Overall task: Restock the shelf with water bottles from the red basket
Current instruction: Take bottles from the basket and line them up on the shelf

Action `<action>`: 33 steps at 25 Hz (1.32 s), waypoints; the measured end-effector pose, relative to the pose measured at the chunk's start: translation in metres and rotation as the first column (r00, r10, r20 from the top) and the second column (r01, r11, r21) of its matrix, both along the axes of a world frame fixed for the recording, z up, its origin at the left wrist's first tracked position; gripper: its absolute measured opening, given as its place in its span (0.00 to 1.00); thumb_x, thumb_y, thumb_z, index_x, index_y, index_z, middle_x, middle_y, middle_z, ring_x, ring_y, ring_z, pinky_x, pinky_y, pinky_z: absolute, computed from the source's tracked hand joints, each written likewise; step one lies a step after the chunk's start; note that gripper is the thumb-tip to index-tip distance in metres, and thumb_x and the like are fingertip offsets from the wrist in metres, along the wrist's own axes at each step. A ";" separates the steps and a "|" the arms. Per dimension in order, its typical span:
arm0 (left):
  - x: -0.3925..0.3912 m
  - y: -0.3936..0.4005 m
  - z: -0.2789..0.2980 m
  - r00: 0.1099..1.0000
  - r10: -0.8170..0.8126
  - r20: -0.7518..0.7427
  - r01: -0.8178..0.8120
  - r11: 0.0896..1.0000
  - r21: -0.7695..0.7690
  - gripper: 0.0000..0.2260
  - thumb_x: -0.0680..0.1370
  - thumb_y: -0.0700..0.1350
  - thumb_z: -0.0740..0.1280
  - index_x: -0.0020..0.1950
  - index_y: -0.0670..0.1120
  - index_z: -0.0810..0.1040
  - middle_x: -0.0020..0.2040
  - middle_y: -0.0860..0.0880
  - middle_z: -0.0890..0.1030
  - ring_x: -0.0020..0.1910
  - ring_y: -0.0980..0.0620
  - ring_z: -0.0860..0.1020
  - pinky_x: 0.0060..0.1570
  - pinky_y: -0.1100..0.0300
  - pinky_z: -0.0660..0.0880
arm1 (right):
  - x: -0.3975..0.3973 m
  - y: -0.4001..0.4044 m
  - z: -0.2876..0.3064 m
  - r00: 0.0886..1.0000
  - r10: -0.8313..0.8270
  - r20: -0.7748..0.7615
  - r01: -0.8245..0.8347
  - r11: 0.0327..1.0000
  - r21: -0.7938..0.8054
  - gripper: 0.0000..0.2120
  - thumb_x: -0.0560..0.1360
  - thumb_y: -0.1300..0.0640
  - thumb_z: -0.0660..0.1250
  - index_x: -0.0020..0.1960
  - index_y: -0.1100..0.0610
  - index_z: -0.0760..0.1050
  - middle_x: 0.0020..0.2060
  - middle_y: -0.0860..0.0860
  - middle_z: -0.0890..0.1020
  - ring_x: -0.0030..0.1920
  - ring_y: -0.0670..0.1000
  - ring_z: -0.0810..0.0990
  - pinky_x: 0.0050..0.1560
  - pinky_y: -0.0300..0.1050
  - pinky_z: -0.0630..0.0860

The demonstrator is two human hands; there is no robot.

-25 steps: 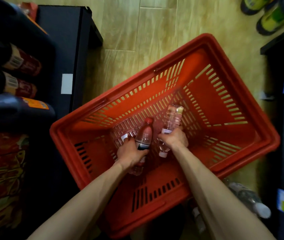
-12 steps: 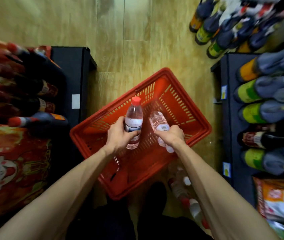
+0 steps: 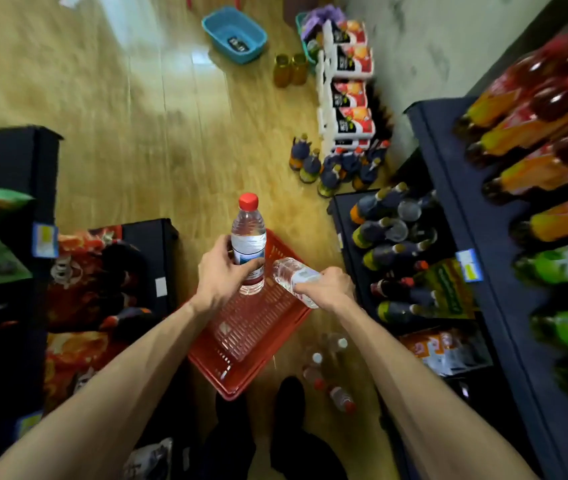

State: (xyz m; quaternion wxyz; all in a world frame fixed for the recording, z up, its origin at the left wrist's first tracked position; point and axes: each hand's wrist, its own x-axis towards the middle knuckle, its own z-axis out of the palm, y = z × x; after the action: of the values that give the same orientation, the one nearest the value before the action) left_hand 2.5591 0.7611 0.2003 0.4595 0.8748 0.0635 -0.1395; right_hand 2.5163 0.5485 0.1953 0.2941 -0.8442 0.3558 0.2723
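Note:
The red basket (image 3: 241, 344) lies on the wooden floor below my hands, and what shows of its inside holds nothing. My left hand (image 3: 221, 273) grips a clear water bottle (image 3: 248, 237) with a red cap, held upright above the basket. My right hand (image 3: 325, 287) holds a second clear water bottle (image 3: 289, 271), tilted with its base pointing left toward the first. The dark shelf (image 3: 466, 216) on the right carries rows of drink bottles lying on their sides.
Several water bottles (image 3: 327, 372) lie on the floor beside the basket, near my feet. Another dark shelf (image 3: 12, 174) with snack bags stands on the left. Further off on the floor are a blue tub (image 3: 234, 34), juice cartons (image 3: 348, 84) and small bottles (image 3: 331, 168).
Both hands have lifted a bottle each out of the basket and risen well above it. The view has pulled up and back, showing more of the aisle and the right shelf.

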 end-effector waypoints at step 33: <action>-0.030 -0.232 0.535 0.732 -0.290 0.617 0.448 0.887 -0.114 0.27 0.62 0.64 0.79 0.59 0.56 0.83 0.50 0.58 0.87 0.50 0.61 0.84 0.55 0.53 0.82 | -0.095 -0.189 0.545 0.623 -0.001 0.782 0.291 0.928 -0.231 0.41 0.56 0.34 0.81 0.65 0.46 0.74 0.59 0.47 0.82 0.60 0.53 0.79 0.52 0.47 0.75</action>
State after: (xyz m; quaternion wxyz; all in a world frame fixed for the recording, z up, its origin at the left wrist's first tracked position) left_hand 2.5290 0.5295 0.7348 0.5276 0.8026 -0.2754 0.0395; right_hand 2.4208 0.3599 0.7400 0.2904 -0.8836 0.3055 -0.2038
